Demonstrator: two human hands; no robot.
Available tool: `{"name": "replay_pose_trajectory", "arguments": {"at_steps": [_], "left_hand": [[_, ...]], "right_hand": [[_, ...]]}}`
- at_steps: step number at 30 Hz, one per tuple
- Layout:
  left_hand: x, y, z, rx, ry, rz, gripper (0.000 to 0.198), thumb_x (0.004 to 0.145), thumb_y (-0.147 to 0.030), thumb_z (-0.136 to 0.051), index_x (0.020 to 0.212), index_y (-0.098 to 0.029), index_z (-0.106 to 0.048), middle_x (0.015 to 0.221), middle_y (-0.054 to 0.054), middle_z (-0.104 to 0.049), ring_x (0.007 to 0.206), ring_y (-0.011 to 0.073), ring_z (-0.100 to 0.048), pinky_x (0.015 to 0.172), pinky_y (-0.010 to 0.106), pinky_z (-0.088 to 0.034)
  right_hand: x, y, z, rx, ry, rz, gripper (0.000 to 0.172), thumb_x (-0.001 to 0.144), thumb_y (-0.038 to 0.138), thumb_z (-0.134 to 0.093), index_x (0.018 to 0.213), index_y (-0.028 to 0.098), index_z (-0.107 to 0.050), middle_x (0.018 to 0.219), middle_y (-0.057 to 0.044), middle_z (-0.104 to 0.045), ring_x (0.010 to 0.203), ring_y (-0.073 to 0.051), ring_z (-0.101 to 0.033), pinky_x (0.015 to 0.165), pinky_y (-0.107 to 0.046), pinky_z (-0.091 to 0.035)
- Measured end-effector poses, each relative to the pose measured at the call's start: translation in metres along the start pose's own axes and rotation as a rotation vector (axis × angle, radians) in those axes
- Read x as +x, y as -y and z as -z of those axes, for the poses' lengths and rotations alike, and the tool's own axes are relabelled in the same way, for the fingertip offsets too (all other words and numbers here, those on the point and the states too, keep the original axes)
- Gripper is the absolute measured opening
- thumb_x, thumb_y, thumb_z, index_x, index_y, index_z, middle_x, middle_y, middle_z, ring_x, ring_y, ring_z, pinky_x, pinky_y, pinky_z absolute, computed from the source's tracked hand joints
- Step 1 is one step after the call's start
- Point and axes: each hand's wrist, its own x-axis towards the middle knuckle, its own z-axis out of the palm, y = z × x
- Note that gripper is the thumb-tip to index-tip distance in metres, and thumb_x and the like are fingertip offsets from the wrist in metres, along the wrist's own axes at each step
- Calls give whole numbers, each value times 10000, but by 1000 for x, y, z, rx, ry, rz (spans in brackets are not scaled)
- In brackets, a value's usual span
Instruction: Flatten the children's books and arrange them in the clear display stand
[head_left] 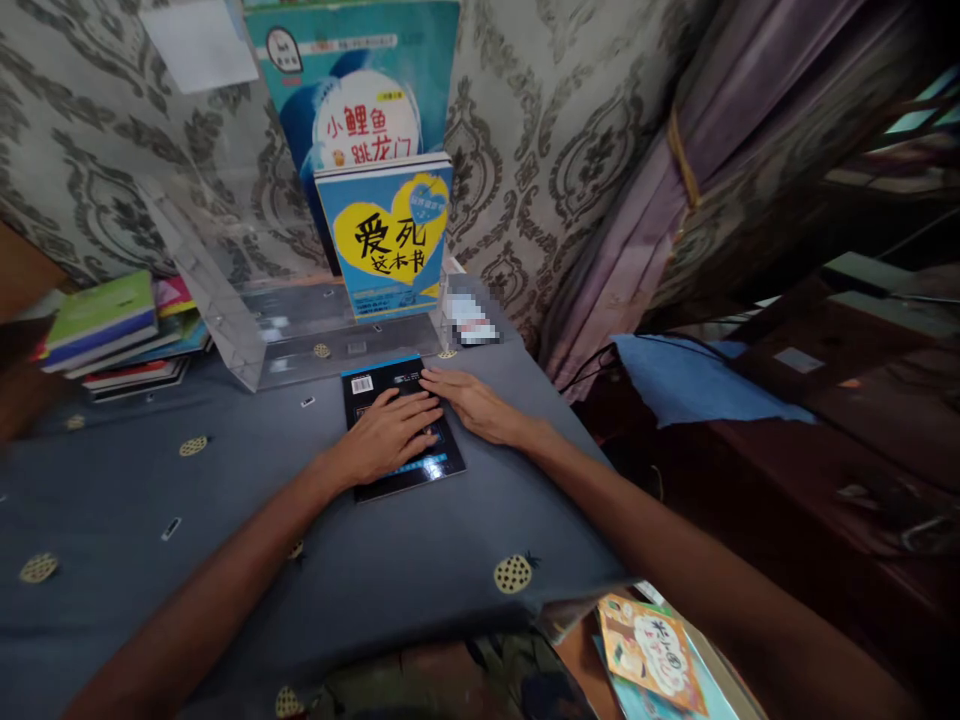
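Observation:
A black book (409, 476) with a blue strip and a white barcode lies flat on the grey-blue tablecloth. Across its cover rests my left hand (390, 432), palm down with the fingers spread. My right hand (472, 403) lies flat at the book's upper right edge, its fingertips touching the cover. Just beyond them stands a clear acrylic rack (300, 352). At its right end a blue book with a yellow heart (394, 240) is propped upright. Behind that rises a taller teal book (360, 90) with a round white title patch.
A pile of books (105, 320) sits at the table's left. More books (652, 655) lie below the table's right corner. A purple curtain (622, 230) hangs at right, near a blue cloth (697, 380). Patterned wallpaper (517, 130) backs the table.

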Motion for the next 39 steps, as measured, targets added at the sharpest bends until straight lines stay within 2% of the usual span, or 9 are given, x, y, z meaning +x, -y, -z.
{"name": "replay_pose_trajectory", "arguments": {"at_steps": [10,16,22,28,39], "left_hand": [[1,-3,-2,36,-14,-4,467,1068,-427,-321,1389,-166,-539,1454,102,-560,1390,240,-469,1150,516,-310],[-1,-2,-3,32,-42,-19,444,1071,-404,-326,1380,-177,-550,1443,101,-570,1394,228,-467,1148,492,-308],[-3,-1,-1,-9,-61,-67,421,1075,-378,-314,1347,-205,-584,1410,79,-604,1377,214,-486,1128,471,-330],[-2,-4,-1,20,-86,-92,405,1069,-375,-341,1324,-190,-595,1382,104,-622,1347,232,-514,1111,477,-345],[0,-11,0,-36,-98,-58,365,1043,-405,-418,1288,-189,-581,1350,117,-622,1295,244,-544,1097,479,-373]], "right_hand": [[0,3,2,-48,40,-19,672,868,14,-415,1509,216,-410,1538,-90,-469,1455,-213,-389,1185,-507,-381],[-1,11,9,-32,2,-31,617,869,0,-401,1423,238,-534,1466,-69,-557,1395,-202,-480,1158,-492,-428],[-4,19,16,-41,6,-50,511,877,19,-418,1301,185,-650,1388,-97,-623,1329,-215,-555,1124,-471,-469],[-3,20,14,-17,-30,-63,572,821,-23,-430,1277,224,-672,1352,-64,-651,1304,-204,-578,1115,-459,-480],[-3,22,14,16,-15,-94,607,790,-44,-406,1280,198,-669,1361,-82,-643,1317,-208,-566,1133,-467,-456]]}}
